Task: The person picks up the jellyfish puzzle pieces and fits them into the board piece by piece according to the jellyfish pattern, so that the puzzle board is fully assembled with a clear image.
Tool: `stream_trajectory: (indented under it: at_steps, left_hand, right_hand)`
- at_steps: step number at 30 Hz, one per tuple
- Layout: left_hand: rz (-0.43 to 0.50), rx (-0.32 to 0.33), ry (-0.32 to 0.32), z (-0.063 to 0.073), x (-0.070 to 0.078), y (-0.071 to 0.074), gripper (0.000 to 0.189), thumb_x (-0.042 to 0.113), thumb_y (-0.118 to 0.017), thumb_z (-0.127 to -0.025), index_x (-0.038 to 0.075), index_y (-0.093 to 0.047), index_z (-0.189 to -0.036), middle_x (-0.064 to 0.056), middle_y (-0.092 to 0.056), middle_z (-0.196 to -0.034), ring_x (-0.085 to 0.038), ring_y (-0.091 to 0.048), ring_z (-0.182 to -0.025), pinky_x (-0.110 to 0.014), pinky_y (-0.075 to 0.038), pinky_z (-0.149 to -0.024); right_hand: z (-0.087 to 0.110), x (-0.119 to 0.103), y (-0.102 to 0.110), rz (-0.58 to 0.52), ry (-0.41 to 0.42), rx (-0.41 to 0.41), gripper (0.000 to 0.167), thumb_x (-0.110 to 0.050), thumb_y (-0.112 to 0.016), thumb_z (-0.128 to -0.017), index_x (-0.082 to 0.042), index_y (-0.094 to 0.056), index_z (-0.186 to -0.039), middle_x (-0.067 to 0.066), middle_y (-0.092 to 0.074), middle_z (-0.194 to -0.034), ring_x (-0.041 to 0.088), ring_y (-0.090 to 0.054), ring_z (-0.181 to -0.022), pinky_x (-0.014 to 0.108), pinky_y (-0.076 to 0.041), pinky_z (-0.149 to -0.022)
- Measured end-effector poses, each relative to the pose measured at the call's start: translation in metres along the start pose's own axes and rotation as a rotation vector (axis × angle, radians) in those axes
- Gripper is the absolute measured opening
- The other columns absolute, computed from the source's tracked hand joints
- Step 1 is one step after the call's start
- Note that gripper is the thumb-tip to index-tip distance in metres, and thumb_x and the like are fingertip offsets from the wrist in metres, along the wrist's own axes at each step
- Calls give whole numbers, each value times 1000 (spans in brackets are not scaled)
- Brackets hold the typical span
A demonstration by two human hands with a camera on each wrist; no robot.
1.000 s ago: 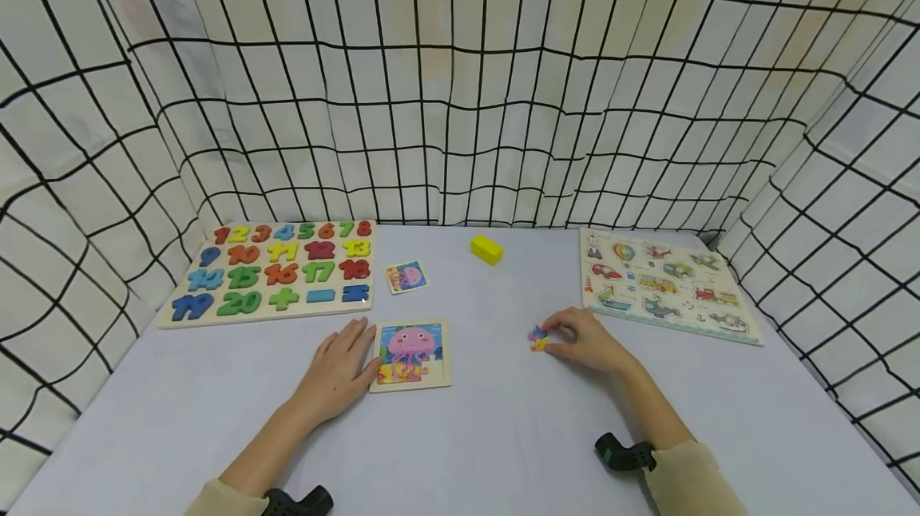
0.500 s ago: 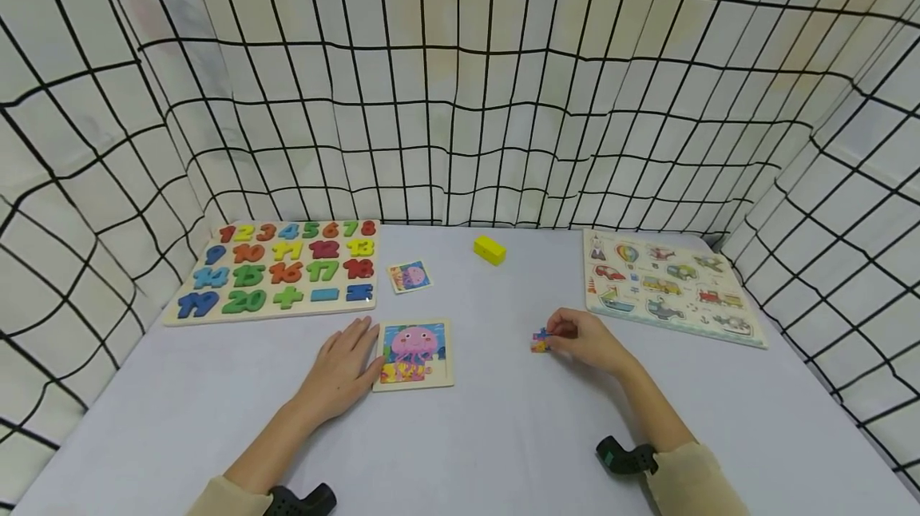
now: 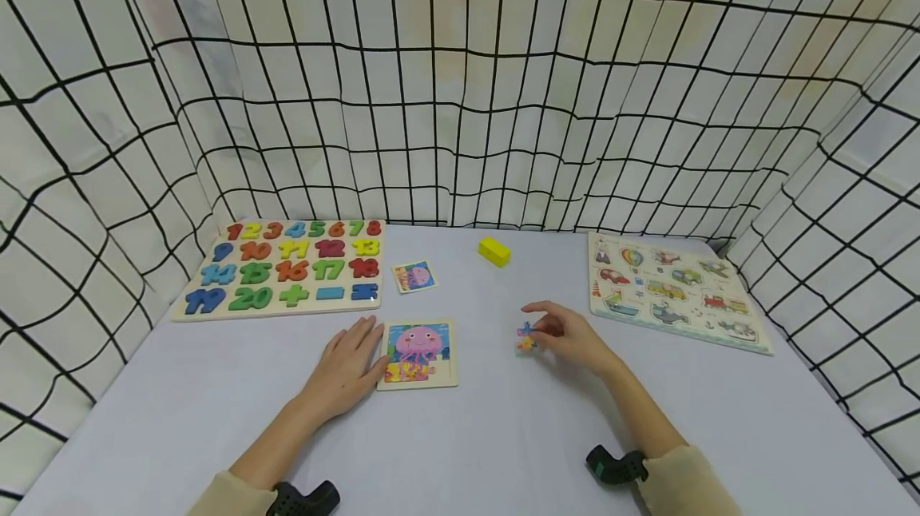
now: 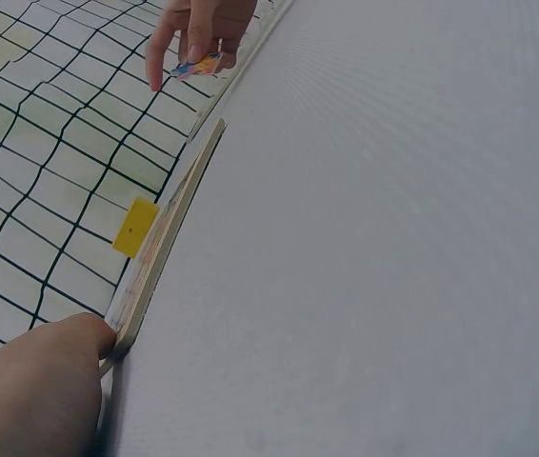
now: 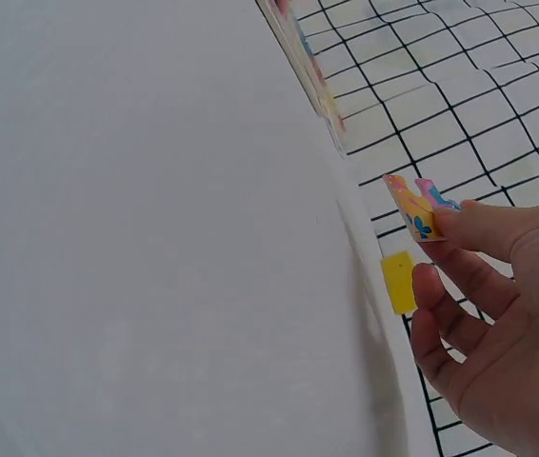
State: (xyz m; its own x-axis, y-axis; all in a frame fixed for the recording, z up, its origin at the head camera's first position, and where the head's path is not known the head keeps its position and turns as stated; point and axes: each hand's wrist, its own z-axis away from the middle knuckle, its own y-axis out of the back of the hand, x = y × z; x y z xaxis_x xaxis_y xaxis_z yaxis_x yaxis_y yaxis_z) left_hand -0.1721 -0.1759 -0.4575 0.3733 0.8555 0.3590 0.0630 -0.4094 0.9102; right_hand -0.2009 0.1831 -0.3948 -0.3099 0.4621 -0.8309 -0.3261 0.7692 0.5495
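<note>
A square wooden jellyfish jigsaw puzzle [image 3: 420, 386] lies on the white table, bare wood showing at its lower right corner. My left hand [image 3: 345, 368] rests on the cloth beside it, fingers extended, with the thumb at the frame's left edge. In the left wrist view, that thumb meets the end of the puzzle frame [image 4: 169, 238]. To the right, my right hand [image 3: 575, 343] pinches a puzzle piece [image 3: 526, 340] between thumb and fingers, index finger raised. The right wrist view shows the piece [image 5: 409, 211] in yellow, pink and blue, held above the cloth.
A number board [image 3: 287, 312] lies at the back left, with a small picture card [image 3: 414, 277] beside it. A yellow block [image 3: 495, 252] sits at the back middle. The vehicle picture board [image 3: 676, 292] is at the back right. Black netting [image 3: 460, 105] over white sheeting surrounds the table.
My right hand has moved left with the puzzle piece, and its index finger has lifted away. The left hand stays beside the puzzle. The head view has shifted slightly.
</note>
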Motion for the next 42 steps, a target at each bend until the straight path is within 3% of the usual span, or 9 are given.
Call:
stream_trajectory:
  at_steps: [13,21,30,34,40,42]
  left_hand:
    - [1,6,-2,0,0,1,57,30,-54,-90,-3,-40,-135,-20,-32,-143,-34,-22,-134,-53,-15,-106]
    - [-1,7,5,0,1,1,57,29,-55,-90,-3,-40,-135,-21,-32,-143,-35,-23,-134,-53,-15,-106]
    - [-15,10,3,0,1,0,57,30,-55,-90,-3,-41,-135,-21,-32,-143,-35,-23,-134,-53,-16,-106]
    - [-17,11,2,-1,1,1,57,30,-55,-90,-3,-41,-134,-21,-33,-142,-35,-23,-133,-53,-16,-106]
    - [-8,8,5,-1,2,2,56,29,-55,-90,-3,-41,-134,-21,-33,-142,-35,-24,-133,-53,-16,-106]
    - [-3,7,5,-1,2,2,56,29,-55,-90,-3,-41,-134,-21,-33,-142,-35,-24,-133,-53,-15,-106]
  right_hand:
    - [-26,16,-33,65,58,-56,25,-10,-63,-86,-7,-62,-110,3,-61,-83,16,-51,-70,20,-43,-60]
    - [-34,6,-50,71,90,-114,22,-14,-63,-86,-12,-63,-108,-4,-59,-79,14,-52,-71,21,-45,-60]
    - [-40,-3,-66,68,99,-154,23,-11,-63,-86,-12,-63,-109,-2,-57,-78,14,-49,-69,19,-42,-58]
    - [-42,-8,-72,47,105,-172,24,-8,-63,-86,-6,-62,-110,4,-58,-79,17,-49,-70,18,-40,-58]
    - [-36,-40,-74,32,118,-212,23,-2,-61,-86,3,-60,-108,9,-58,-79,18,-48,-68,17,-38,-57]
    - [-38,-35,-77,37,123,-213,23,-5,-62,-86,0,-61,-108,6,-58,-78,15,-47,-68,17,-38,-56]
